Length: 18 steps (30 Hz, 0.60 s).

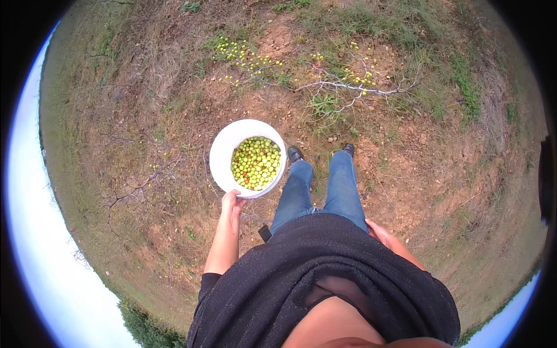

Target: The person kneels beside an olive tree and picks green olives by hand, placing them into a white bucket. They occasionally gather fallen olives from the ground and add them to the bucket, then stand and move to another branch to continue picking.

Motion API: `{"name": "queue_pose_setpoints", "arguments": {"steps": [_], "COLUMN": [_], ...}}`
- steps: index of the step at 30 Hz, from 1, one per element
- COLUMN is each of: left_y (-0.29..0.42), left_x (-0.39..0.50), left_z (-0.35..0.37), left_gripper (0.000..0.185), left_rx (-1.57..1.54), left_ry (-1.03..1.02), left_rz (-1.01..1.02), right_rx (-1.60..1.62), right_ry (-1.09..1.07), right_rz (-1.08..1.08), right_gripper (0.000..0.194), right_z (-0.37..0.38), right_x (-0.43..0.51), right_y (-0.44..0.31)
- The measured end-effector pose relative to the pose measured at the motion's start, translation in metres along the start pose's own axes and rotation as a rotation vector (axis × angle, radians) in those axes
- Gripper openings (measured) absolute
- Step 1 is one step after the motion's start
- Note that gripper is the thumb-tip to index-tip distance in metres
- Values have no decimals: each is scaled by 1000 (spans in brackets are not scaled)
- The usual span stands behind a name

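Note:
My left hand (233, 202) grips the near rim of a white plastic bucket (224, 148), its fingers partly hidden by the wall. Small round fruits (256, 163), mostly yellow-green with a few reddish-brown ones, lie inside the bucket, which is left of my legs. My right hand (379, 232) hangs beside my right thigh, partly hidden by the black top; whether it holds anything does not show. On the ground ahead lies a bare, cut-looking branch (339, 84) with yellow-green fruits (243, 54) around its twigs.
Dry grass, reddish soil and small stones (422, 139) cover the ground. Another thin branch (139, 187) with a few fruits is at the left. Green weeds (468, 87) grow at the right. My shoes (295, 153) stand just right of the bucket.

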<state>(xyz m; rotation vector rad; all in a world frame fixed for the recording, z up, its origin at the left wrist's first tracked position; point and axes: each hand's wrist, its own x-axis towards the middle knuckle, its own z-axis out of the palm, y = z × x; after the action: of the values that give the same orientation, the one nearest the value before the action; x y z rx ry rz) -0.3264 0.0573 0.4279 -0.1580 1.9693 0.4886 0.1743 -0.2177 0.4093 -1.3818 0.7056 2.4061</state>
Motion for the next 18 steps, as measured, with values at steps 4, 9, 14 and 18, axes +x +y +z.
{"name": "queue_pose_setpoints", "arguments": {"steps": [4,9,14,18], "left_y": [-12,1,38,66], "left_x": [-44,-81,-108,-114], "left_z": [-7,-26,-36,-36], "left_gripper": [43,43,44,43], "left_rx": [-101,-140,-182,-220], "left_ry": [-62,-137,-204,-207], "left_rz": [122,202,228,263], "right_rx": [-235,-399,-584,-687], "right_ry": [0,140,193,87], "right_rz": [-9,-169,-323,-445], "right_gripper": [50,68,82,82], "right_z": [16,67,113,123], "right_x": [-51,-27,7,14], "right_y": [-27,-33,-44,-56]}}
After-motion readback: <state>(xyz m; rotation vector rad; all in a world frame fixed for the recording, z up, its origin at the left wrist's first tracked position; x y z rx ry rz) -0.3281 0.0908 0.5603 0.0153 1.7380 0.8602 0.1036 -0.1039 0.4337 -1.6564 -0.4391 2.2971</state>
